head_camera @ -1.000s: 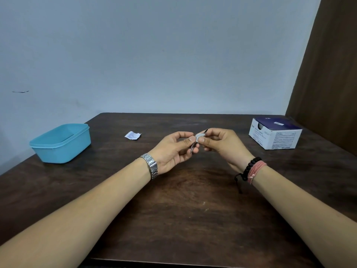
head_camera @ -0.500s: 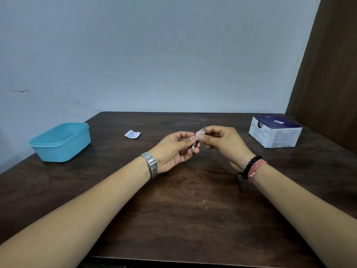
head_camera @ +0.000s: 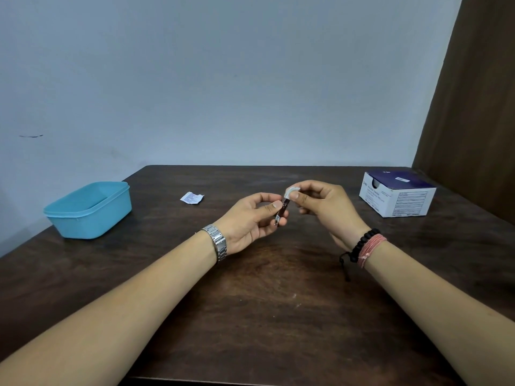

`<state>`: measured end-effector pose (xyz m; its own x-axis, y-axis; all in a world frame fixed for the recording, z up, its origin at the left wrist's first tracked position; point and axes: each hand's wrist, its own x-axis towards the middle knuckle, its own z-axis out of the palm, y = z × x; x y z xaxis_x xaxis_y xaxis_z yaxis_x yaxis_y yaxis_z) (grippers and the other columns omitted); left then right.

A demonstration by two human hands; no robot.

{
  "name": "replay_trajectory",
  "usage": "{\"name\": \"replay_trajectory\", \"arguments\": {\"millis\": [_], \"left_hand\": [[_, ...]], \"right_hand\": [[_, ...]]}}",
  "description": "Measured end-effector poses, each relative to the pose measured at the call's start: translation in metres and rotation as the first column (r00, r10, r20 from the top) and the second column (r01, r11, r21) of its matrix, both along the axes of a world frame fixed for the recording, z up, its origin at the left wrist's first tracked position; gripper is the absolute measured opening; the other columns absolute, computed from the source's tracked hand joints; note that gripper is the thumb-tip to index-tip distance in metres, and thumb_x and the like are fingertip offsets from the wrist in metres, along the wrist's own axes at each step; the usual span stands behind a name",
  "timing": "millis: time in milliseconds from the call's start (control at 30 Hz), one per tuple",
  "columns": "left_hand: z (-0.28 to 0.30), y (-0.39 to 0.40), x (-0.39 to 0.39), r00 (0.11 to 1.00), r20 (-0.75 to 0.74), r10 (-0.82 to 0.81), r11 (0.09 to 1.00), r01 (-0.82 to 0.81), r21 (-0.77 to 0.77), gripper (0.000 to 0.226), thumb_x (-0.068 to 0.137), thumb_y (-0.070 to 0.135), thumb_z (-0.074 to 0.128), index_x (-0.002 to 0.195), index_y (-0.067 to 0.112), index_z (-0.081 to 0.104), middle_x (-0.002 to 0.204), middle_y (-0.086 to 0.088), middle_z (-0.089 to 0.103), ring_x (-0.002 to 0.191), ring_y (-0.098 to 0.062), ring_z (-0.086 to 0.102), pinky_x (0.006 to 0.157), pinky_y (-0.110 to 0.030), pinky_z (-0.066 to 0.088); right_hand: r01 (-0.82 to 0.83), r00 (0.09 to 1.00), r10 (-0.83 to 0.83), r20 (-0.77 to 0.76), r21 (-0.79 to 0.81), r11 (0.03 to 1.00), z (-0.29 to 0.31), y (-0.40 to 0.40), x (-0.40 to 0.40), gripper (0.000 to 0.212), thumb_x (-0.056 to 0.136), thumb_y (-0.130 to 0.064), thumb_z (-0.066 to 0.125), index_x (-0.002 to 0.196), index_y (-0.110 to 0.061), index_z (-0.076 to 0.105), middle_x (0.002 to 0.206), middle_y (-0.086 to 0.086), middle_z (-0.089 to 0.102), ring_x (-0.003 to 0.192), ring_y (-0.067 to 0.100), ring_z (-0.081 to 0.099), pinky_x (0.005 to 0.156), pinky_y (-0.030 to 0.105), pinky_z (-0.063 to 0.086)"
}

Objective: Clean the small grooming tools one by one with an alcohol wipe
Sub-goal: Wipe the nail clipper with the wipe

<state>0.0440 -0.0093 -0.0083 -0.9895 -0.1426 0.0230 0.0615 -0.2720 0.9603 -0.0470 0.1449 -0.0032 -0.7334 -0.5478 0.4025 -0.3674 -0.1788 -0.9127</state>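
**Q:** Fingers first: what do we see them doing in the head view?

**A:** We see the left hand (head_camera: 250,218) curled round a small dark grooming tool (head_camera: 282,213), thumb on top and fingers beneath, pinching its lower half. The right hand (head_camera: 320,207) pinches a folded white alcohol wipe (head_camera: 290,191) between thumb and forefinger, touching the tool's upper tip. Both are held above the table (head_camera: 264,302), near its middle.

**Q:** Why do we hold them so?

**A:** We judge that the left grip steadies the tool and leaves its upper end bare for the wipe to rub.

**Q:** How does the tool lie?

**A:** Its long axis is steeply tilted: the lower, metal-tipped end points near and slightly left, the upper end far and right, into the wipe. Which kind of tool it is, we cannot tell.

**Q:** What else do we note?

**A:** A blue tub (head_camera: 89,210) sits far left, a torn sachet (head_camera: 191,197) left of the hands, and a wipe box (head_camera: 395,197) far right.
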Motion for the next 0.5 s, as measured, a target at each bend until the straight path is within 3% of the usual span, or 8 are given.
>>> {"name": "replay_trajectory", "arguments": {"millis": [267, 400, 500], "left_hand": [[0.0025, -0.0011, 0.0013, 0.999, 0.014, -0.038, 0.998, 0.039, -0.041, 0.027, 0.095, 0.008, 0.054, 0.120, -0.001, 0.060, 0.086, -0.009, 0.066, 0.068, -0.012, 0.066, 0.061, -0.017, 0.053], [0.0015, -0.0030, 0.0021, 0.999, 0.013, -0.032, 0.998, 0.032, -0.052, 0.024, 0.095, 0.006, 0.054, 0.116, -0.001, 0.063, 0.085, -0.007, 0.066, 0.071, -0.014, 0.066, 0.063, -0.017, 0.054], [0.0019, -0.0048, 0.0014, 1.000, -0.016, 0.019, 0.999, -0.020, -0.033, 0.022, 0.095, 0.002, 0.052, 0.114, 0.000, 0.063, 0.086, -0.008, 0.066, 0.075, -0.016, 0.070, 0.067, -0.018, 0.056]], "right_hand": [[0.002, 1.000, -0.003, -0.011, -0.048, 0.999, 0.0049, 0.0010, 0.0018, 0.011, 0.090, -0.005, 0.065, 0.087, -0.013, 0.072, 0.087, -0.003, 0.071, 0.072, 0.001, 0.061, 0.066, 0.018, 0.052], [0.037, 0.991, -0.015, 0.132, -0.166, 0.985, 0.0095, 0.0035, -0.0012, 0.012, 0.092, -0.008, 0.064, 0.088, -0.015, 0.072, 0.083, -0.003, 0.071, 0.069, 0.006, 0.060, 0.063, 0.018, 0.051], [0.042, 0.977, -0.012, 0.213, -0.137, 0.990, 0.0082, 0.0044, -0.0031, 0.014, 0.095, -0.011, 0.059, 0.089, -0.014, 0.071, 0.079, -0.002, 0.067, 0.069, 0.009, 0.060, 0.061, 0.018, 0.050]]}}
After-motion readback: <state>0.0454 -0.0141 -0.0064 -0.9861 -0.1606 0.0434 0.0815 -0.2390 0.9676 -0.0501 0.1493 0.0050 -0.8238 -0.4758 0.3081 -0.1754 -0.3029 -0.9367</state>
